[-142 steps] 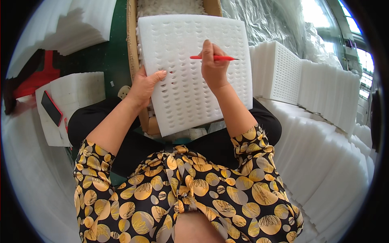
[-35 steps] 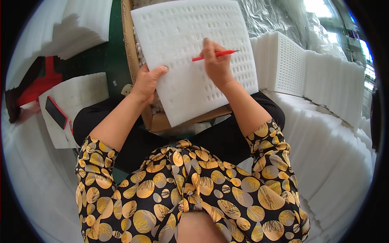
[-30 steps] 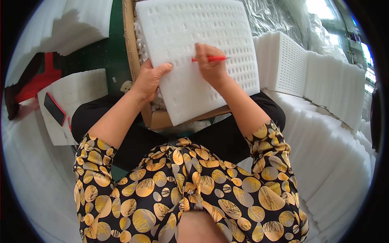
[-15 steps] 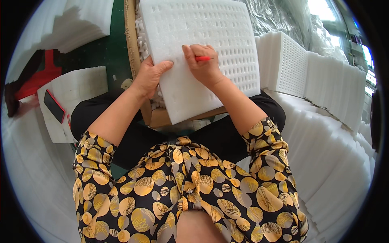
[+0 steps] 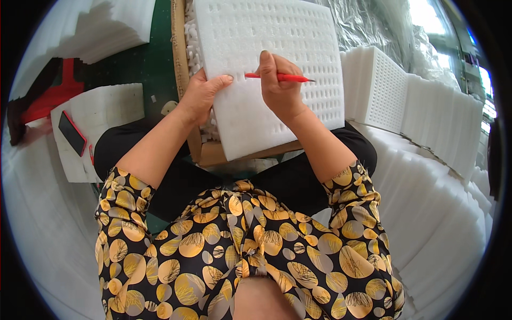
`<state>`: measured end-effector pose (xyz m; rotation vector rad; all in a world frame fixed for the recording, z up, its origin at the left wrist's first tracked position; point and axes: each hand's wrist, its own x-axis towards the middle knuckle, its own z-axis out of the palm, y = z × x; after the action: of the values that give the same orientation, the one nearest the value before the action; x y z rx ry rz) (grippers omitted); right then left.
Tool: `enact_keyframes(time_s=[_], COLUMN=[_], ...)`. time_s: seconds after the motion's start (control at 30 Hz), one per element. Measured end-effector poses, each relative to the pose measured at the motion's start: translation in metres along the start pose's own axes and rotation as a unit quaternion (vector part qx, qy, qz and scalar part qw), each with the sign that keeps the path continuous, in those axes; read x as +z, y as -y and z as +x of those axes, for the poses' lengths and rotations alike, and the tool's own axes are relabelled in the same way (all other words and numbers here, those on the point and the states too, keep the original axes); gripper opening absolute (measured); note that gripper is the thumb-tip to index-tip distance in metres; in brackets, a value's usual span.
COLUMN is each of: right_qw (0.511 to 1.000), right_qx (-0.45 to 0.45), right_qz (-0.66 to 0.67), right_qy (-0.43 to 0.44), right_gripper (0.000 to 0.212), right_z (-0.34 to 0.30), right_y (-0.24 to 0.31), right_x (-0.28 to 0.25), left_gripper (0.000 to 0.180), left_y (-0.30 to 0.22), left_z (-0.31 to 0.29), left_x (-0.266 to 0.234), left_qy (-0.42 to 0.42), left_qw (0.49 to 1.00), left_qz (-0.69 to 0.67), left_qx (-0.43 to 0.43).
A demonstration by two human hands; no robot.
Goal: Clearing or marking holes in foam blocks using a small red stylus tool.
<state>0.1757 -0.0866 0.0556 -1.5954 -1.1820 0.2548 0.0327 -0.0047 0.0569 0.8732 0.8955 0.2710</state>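
Note:
A thick white foam block point(image 5: 242, 125) with rows of small slots lies tilted over an open cardboard box point(image 5: 210, 154) between my knees. My left hand point(image 5: 201, 95) grips its left edge, thumb on the top face and fingers down the side. Over the middle of the block, my right hand point(image 5: 281, 85) is closed round a slim red pen-like tool point(image 5: 290, 78). Its thin dark tip points to the right, and its other end sticks out on the left, above the unslotted part of the face. Whether that end touches the foam I cannot tell.
Small white foam bits point(image 5: 193, 53) fill the box beside the block. At left, a phone with a red edge point(image 5: 72, 133) rests on a foam piece point(image 5: 114, 104). Stacked foam blocks point(image 5: 421, 106) stand at right, with clear plastic sheeting point(image 5: 362, 26) behind.
My right hand has moved slightly right and turned, so more of the red tool shows, including its left end. My left hand keeps its grip; the whole view has shifted a little.

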Motion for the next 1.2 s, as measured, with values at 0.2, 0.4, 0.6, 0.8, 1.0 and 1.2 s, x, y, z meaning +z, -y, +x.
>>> enact_keyframes(time_s=[0.2,0.4,0.6,0.8,1.0,1.2], right_qw=[0.998,0.998,0.986,0.999,0.999,0.968], right_qx=[-0.032,0.032,-0.078,0.016,-0.026,0.155], right_qz=[-0.050,0.053,-0.123,0.029,0.007,0.183], right_qy=[0.029,-0.006,0.077,0.012,0.044,-0.074], right_gripper=[0.034,0.032,0.032,0.031,0.029,0.037], right_z=[-0.004,-0.002,-0.002,-0.005,-0.006,-0.006], right_y=[-0.004,0.013,0.005,0.011,0.008,0.004], right_x=[0.007,-0.002,0.012,0.010,0.010,-0.037], left_gripper=[0.032,0.043,0.043,0.045,0.047,0.047], left_y=[0.000,0.000,0.006,0.000,0.005,0.013], left_z=[-0.003,-0.003,-0.002,-0.004,-0.001,0.013], left_x=[0.001,0.004,0.005,0.005,0.003,-0.016], left_qy=[0.034,0.005,0.034,0.028,0.060,0.003], left_qw=[0.999,1.000,0.999,1.000,0.998,1.000], left_qz=[-0.016,0.008,-0.007,0.001,0.008,-0.008], left_qx=[-0.016,-0.014,0.019,-0.009,0.007,0.001])
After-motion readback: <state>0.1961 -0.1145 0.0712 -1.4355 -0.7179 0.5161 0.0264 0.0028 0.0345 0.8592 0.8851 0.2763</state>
